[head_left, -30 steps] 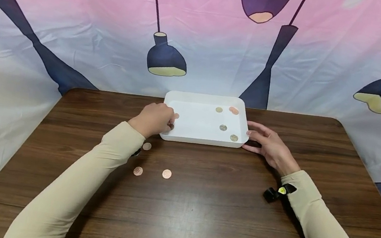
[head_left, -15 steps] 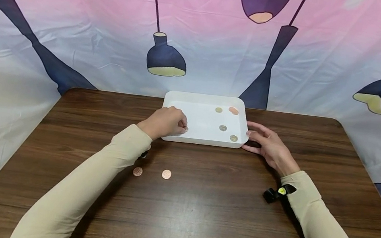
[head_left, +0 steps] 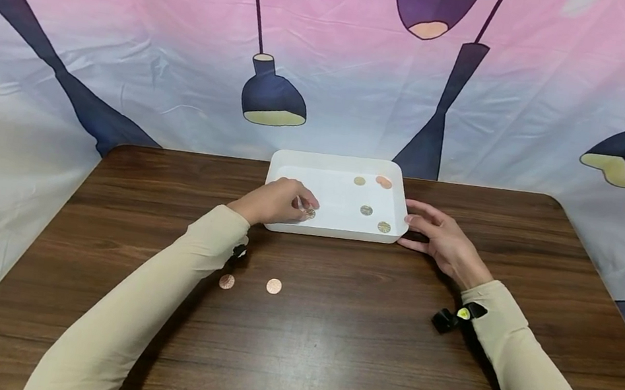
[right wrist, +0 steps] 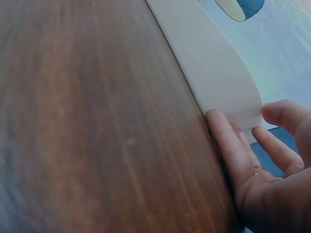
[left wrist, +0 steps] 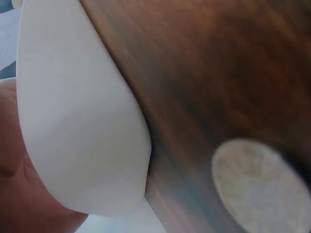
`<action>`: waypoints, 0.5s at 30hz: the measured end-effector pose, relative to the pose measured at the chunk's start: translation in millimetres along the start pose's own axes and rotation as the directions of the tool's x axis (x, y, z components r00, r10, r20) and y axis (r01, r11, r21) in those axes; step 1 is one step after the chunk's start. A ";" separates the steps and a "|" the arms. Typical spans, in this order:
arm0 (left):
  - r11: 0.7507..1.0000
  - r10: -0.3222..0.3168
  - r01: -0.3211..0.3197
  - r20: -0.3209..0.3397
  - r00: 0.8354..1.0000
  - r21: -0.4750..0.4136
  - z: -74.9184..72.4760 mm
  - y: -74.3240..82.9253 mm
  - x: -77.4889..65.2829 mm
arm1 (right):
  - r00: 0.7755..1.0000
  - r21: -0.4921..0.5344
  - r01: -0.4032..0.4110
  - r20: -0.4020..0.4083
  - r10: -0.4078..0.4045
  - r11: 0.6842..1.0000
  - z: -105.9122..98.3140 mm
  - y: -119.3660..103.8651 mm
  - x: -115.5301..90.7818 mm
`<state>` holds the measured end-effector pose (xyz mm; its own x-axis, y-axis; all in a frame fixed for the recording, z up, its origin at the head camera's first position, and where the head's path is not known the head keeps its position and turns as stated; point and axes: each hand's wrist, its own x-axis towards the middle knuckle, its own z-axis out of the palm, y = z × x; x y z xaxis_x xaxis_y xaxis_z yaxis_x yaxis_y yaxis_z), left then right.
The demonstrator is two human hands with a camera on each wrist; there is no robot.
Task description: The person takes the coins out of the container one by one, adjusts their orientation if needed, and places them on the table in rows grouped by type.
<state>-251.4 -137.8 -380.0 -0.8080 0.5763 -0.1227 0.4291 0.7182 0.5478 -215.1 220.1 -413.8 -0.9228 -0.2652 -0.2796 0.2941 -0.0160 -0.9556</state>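
My left hand point(head_left: 278, 201) reaches over the near-left wall of the white tray point(head_left: 331, 232). Its thumb and forefinger are spread about a coin point(head_left: 310, 214) on the tray floor. In the left wrist view, the tray wall covers most of that hand. At the tray's right end, my right hand point(head_left: 441, 240) touches the outer wall and rim with extended fingers. The right wrist view shows these fingertips point(right wrist: 217, 116) against the tray's corner. Elsewhere in the tray lie a gold coin point(head_left: 359, 181), overlapping copper coins point(head_left: 385, 182) and two duller coins point(head_left: 366, 210).
Two copper coins, a left one point(head_left: 226, 281) and a right one point(head_left: 273, 286), lie on the brown wooden table point(head_left: 324, 370). A pale coin point(left wrist: 260, 187), blurred, sits below the left wrist. A printed cloth point(head_left: 349, 107) hangs behind the table's back edge.
My left hand has moved right within the tray, bringing a pinched coin along; its thumb and forefinger have since parted. A copper coin near the tray's left end is now hidden. The right hand stays put.
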 end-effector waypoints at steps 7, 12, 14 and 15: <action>1.000 -0.030 0.030 0.033 0.999 0.007 -1.4 3.0 3.5 | 1.000 -0.007 0.005 -0.002 -0.005 1.000 -0.4 -0.4 -0.2; 1.000 -0.022 0.024 0.073 0.997 -0.020 -4.7 1.2 3.4 | 1.000 -0.014 0.006 -0.002 -0.006 1.000 1.1 -0.2 0.3; 1.000 -0.004 0.005 0.073 0.997 -0.017 -4.7 0.7 3.4 | 1.000 -0.014 0.004 -0.006 -0.004 1.000 0.9 -0.2 -0.1; 1.000 0.008 -0.007 0.070 0.998 -0.006 -4.5 0.4 3.2 | 1.000 -0.013 0.003 -0.010 -0.003 1.000 0.7 -0.2 -0.4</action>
<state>-255.6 -137.4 -376.5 -0.7744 0.6077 -0.1764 0.4323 0.7117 0.5537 -214.7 219.5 -413.5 -0.9260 -0.2560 -0.2775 0.2881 -0.0043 -0.9576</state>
